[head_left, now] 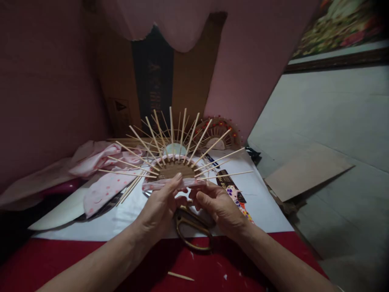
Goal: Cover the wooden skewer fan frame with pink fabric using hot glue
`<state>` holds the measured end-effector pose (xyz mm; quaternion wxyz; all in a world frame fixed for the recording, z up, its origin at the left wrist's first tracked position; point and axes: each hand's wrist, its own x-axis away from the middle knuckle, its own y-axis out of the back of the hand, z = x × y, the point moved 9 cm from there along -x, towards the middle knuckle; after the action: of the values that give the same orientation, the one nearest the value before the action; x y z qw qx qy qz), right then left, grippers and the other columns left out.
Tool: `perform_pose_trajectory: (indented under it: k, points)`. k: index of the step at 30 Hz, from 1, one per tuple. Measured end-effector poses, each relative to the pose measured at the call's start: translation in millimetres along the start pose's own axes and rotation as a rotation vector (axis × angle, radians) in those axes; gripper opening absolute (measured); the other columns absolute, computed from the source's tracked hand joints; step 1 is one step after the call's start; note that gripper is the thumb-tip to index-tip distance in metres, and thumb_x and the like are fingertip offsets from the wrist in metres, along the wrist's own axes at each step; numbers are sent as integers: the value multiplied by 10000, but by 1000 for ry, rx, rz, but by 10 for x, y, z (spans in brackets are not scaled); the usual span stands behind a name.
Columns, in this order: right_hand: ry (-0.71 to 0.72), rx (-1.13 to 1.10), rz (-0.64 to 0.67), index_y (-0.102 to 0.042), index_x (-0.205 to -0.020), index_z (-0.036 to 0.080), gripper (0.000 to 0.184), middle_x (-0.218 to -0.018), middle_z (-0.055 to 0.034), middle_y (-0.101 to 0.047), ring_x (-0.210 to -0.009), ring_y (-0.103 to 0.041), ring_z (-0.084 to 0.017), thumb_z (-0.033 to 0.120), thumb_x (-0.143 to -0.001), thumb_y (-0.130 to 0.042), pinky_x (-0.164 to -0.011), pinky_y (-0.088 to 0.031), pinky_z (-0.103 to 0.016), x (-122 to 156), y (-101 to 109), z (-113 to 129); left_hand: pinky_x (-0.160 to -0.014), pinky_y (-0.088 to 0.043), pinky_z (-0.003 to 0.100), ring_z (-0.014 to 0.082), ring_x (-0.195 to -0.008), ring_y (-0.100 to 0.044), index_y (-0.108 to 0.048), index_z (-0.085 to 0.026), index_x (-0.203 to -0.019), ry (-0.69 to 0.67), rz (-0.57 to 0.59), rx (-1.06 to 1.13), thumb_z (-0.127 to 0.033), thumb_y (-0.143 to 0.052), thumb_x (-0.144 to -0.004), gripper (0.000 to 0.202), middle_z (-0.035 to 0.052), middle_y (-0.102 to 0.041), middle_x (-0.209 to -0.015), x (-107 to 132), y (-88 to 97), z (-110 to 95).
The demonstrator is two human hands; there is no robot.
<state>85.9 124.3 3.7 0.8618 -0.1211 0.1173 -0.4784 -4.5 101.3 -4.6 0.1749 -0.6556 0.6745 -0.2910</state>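
Clamping the half-round base (167, 172) at its fabric-wrapped lower edge, the left grip (161, 202) lays its thumb on the brown face and keeps its fingers below, holding the piece over the table (158, 265). The right grip (220, 205) is curled, touching that edge farther right; whether it pinches, I cannot tell. Pale sticks (171, 125) radiate from the base, reaching past both hands at the sides. Just under the hands lie scissors (196, 247). Dotted fabric (106, 188) sits to the left, a cardboard box (194, 81) stands behind, and white covering (270, 209) stretches rightward to the table's edge.
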Motion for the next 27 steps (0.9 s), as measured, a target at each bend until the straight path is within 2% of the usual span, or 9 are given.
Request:
perform_pose_trajectory:
  k: [2,7,10,13,16,21,27]
  points:
    - [20,-14,-13,-706,-826,223,200,-750,-9,-652,-627,-539,-122,381,-704,-722,-572,-411,-246,3,-36,-32,-582,-441,282,144,-580,-535,-676,-144,-817,34,73,26,-446,-579,-778,320,52,-628,-693,16,-74,83]
    - [28,30,-138,-703,-718,185,179,-646,-12,-629,-613,-538,-130,364,-728,-704,-625,-435,-274,17,-16,-56,-631,-436,297,157,-617,-539,-678,-152,-688,-38,47,-28,-436,-622,-748,295,56,-615,-665,55,-73,31]
    - [36,-50,-194,-691,-680,193,135,-648,-2,-636,-585,-530,-116,322,-705,-723,-598,-440,-257,26,11,-34,-627,-432,313,187,-665,-563,-687,-144,-722,-23,49,-45,-417,-675,-702,274,86,-640,-721,86,-91,2]
    - [70,-125,-270,-678,-661,203,112,-623,11,-631,-546,-514,-102,294,-685,-739,-558,-436,-241,24,104,8,-638,-414,292,168,-687,-559,-680,-131,-743,-120,-7,-39,-344,-714,-676,226,75,-640,-761,92,-31,-130]
    - [113,-130,-316,-671,-653,201,109,-603,9,-633,-532,-509,-101,279,-683,-741,-531,-419,-231,26,194,60,-634,-394,265,138,-687,-538,-663,-129,-728,-237,-67,-4,-293,-685,-709,167,46,-618,-751,79,56,-281]
    - [143,-146,-282,-671,-669,202,103,-616,11,-642,-539,-515,-98,277,-702,-735,-542,-425,-226,48,203,72,-605,-388,252,112,-601,-504,-640,-113,-650,-259,-57,-5,-225,-687,-690,127,27,-591,-647,40,74,-331]
    - [127,-112,-188,-674,-626,140,223,-571,-4,-616,-520,-515,-86,326,-746,-699,-530,-432,-211,44,113,44,-608,-414,247,108,-595,-521,-639,-111,-680,-236,-12,-72,-232,-713,-674,142,25,-609,-647,23,27,-244]
